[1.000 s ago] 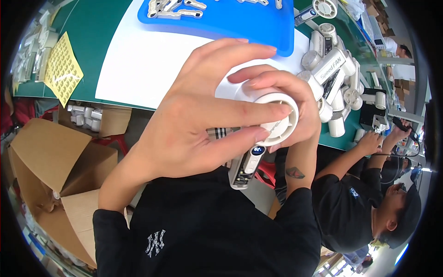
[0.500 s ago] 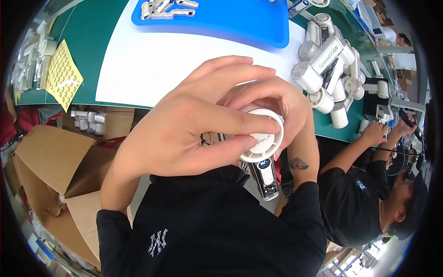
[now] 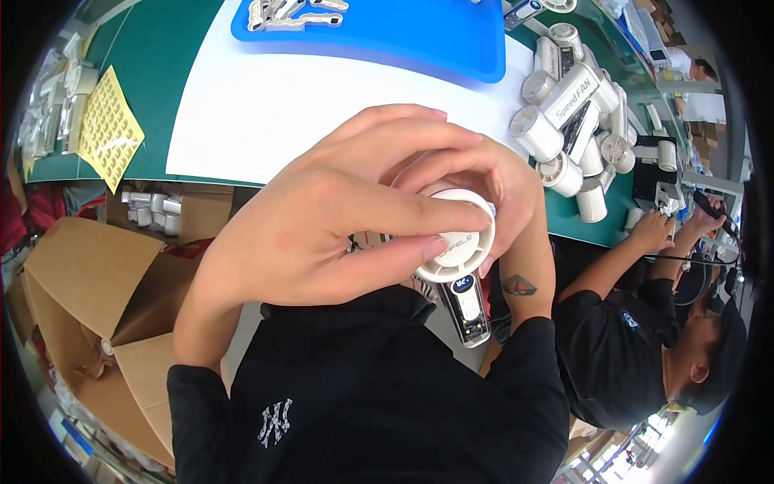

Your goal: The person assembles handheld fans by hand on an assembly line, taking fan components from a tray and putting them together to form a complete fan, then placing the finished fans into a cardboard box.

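Both of my hands are closed around one white handheld fan [image 3: 459,268], held in front of my chest. Its round head faces up, and the handle, with a small lit display and exposed circuit parts, hangs below toward me. The left hand [image 3: 322,214] reaches across, thumb and index finger pressed on the round cap in the middle of the fan head. My right hand [image 3: 508,194] wraps the far and right side of the head; the left hand hides some of its fingers.
A pile of white handheld fans [image 3: 576,113] lies on the right of the green table [image 3: 153,73]. A blue tray [image 3: 387,36] holds several small handle parts on white paper [image 3: 234,113]. A yellow sticker sheet [image 3: 113,129] lies left. Cardboard boxes [image 3: 89,282] stand below; a co-worker [image 3: 629,339] sits right.
Almost nothing differs. The fan's handle has swung very slightly to the right, while both hands keep the same hold.
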